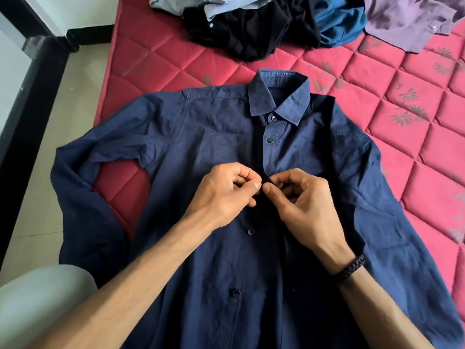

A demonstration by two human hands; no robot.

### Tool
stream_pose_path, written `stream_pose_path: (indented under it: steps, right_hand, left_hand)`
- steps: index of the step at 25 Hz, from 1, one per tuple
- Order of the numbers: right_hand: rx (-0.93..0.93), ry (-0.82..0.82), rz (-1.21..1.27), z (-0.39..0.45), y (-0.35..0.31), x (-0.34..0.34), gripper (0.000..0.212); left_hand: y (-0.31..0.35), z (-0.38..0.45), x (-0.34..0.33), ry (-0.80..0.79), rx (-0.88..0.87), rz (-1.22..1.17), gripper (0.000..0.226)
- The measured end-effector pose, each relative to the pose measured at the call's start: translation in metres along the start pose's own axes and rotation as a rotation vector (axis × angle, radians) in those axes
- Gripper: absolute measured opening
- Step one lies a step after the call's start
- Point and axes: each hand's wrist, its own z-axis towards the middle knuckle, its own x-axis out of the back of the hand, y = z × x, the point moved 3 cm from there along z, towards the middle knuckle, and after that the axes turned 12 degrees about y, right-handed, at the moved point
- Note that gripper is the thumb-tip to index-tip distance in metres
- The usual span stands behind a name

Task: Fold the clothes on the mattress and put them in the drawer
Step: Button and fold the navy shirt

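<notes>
a navy shirt (201, 152) of thin, creased woven cotton lies face up and spread flat on the mattress (402, 117), collar pointing away from the person, its long sleeves angled down along either side of the body. the mattress is covered in pink-red satin-like cloth, quilted into diamond shapes, with faded grey leaf prints on the part to the right of the shirt. the shirt's stiff pointed collar (278, 95) is folded down, and the two small round dark buttons just below it are fastened; further down the placket, two more buttons sit on the left panel, nearer the person.

both hands meet at the shirt's placket, about mid-chest. the left hand (226, 195) has its fingers curled, thumb and forefinger pinching the edge of the shirt's left front. the right hand (302, 200) is likewise curled, thumb and forefinger pinching the opposite edge, the two thumbs almost touching. whether a button is between them cannot be told. a braided black bracelet (349, 268) circles the right wrist.

beyond the shirt's collar, at the far end of the mattress, lies a heap of unfolded clothes: a rumpled black garment (251, 34) straight ahead, a pale blue shirt (208, 6) partly on top of it, a teal garment (337, 26) to its right, and a lilac shirt (407, 23) with a buttoned cuff furthest right.

left of the shirt, past the mattress edge, is a pale tiled floor (50, 137) bordered by a glossy black skirting.
</notes>
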Motion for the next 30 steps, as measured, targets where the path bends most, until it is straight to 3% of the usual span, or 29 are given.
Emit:
stream_pose_path:
  steps: [7, 11, 15, 25, 30]
  right_hand:
    - [0.005, -0.006, 0.089, 0.0016, -0.0033, 0.0011, 0.006]
    - [-0.071, -0.059, 0.151, 0.0038, -0.0035, 0.0032, 0.02]
    - [-0.13, -0.128, 0.228, 0.0057, -0.0011, 0.0042, 0.007]
    - [-0.1, 0.012, 0.141, -0.0013, 0.0029, -0.0023, 0.011]
    - [-0.108, 0.019, 0.15, -0.0035, -0.0009, -0.0033, 0.013]
  left_hand:
    - [-0.0012, -0.0048, 0.0017, 0.088, 0.126, -0.156, 0.005]
    - [0.0001, -0.0049, 0.0, 0.081, 0.146, -0.188, 0.006]
    - [0.0003, -0.0048, 0.0024, 0.054, 0.114, -0.153, 0.007]
    - [0.0043, -0.0044, 0.0025, -0.012, 0.093, -0.114, 0.018]
    - [-0.0002, -0.0057, -0.0012, 0.059, 0.083, -0.154, 0.006]
